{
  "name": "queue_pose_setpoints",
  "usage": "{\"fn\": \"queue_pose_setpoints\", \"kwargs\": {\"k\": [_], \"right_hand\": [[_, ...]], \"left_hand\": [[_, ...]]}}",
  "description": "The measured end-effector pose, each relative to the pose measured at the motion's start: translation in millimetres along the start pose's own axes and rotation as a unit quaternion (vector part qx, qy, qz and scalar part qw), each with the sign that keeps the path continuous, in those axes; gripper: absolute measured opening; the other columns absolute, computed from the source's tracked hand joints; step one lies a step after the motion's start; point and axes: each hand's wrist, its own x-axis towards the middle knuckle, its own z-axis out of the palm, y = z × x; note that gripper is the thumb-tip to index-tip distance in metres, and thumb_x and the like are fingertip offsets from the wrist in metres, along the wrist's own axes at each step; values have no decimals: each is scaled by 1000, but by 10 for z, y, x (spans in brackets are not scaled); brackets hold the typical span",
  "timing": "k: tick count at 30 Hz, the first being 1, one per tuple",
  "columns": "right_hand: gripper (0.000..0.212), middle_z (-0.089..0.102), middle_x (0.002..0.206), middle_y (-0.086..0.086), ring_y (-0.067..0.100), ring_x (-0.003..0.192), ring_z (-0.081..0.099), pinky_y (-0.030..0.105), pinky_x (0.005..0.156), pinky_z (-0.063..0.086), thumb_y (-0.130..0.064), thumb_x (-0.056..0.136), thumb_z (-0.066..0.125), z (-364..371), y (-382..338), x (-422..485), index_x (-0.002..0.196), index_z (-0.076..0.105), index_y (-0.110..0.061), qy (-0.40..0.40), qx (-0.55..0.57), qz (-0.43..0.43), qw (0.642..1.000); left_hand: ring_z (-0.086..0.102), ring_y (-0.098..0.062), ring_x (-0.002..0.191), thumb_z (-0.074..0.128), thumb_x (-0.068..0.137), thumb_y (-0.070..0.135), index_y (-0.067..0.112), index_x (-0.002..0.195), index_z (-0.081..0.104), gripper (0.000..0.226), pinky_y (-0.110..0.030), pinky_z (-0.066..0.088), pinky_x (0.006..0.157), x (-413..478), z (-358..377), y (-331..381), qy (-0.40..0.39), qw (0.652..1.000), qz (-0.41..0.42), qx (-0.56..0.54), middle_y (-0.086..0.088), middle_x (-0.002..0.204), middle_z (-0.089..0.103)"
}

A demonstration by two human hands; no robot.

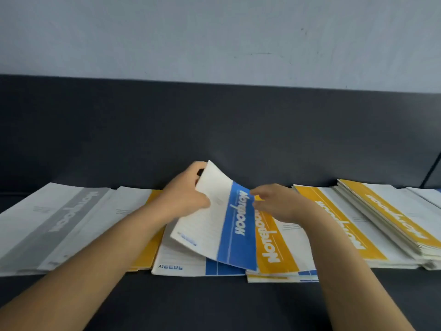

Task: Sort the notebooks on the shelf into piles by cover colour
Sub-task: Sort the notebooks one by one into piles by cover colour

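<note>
Two hands work over a row of notebooks on the dark shelf (214, 299). Two blue-banded covers show plainly. The lifted blue notebook (236, 225) is tilted up off the row at the middle, and the left hand (183, 197) grips its far left edge, thumb on the white cover. The flat blue notebook (210, 268) lies under it and has "A5" printed at its near corner. The fingertips of the right hand (279, 204) meet the right edge of the lifted one, but I cannot tell whether they pinch it or only touch it. Yellow bands show in four places: the covered yellow notebook (148, 247), half hidden by the left forearm, the middle yellow notebook (272, 240) just beside the lifted one, and two yellow piles to the right, the nearer yellow pile (334, 223) and the taller yellow pile (393, 218). One grey notebook (59, 223) lies at the left, with a white cover overlapping it whose band is hidden. Every band reads "Notebook", upside down from here. Thin blue slivers show under the middle yellow notebook. The small print on the covers is too blurred to read, and the frame's right edge cuts off another white cover.
</note>
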Motion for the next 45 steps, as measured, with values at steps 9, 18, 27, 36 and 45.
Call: {"fn": "queue_pose_setpoints", "kwargs": {"k": [9,18,27,36,45], "right_hand": [[76,52,134,-1,16,116,51,27,82,40,-67,78,59,165,-63,17,135,43,-21,-47,-105,83,990],[34,50,68,-6,5,60,46,16,51,33,-47,83,61,175,-46,56,69,44,-21,20,-127,41,991],[35,48,70,-4,8,63,47,19,47,33,-41,78,67,247,-285,38,71,43,-17,65,-161,63,983],[15,47,62,4,18,56,45,25,46,32,-12,86,50,77,-289,-14,73,54,-5,173,-45,86,980],[20,69,88,-19,-3,86,62,10,78,47,-13,93,56,-216,-1303,-502,96,73,-24,175,39,-277,944]], "left_hand": [[51,-16,115,59,70,78,24,138,39,88,-31,48,88,-208,-138,-119,-85,901,-106,413,1,139,33],[46,-17,124,55,77,75,26,135,47,77,-29,41,90,-185,-9,-148,-3,907,21,420,5,137,50],[50,-14,123,60,80,68,27,137,47,71,-28,45,91,-138,31,-199,43,924,78,373,8,139,50],[59,-10,104,60,82,65,23,120,60,57,-31,50,91,-20,-198,-166,33,998,17,43,6,119,62],[68,-21,65,61,83,57,4,115,62,63,-33,55,64,-15,-1233,-548,-96,938,-165,-288,-12,92,66]]}}
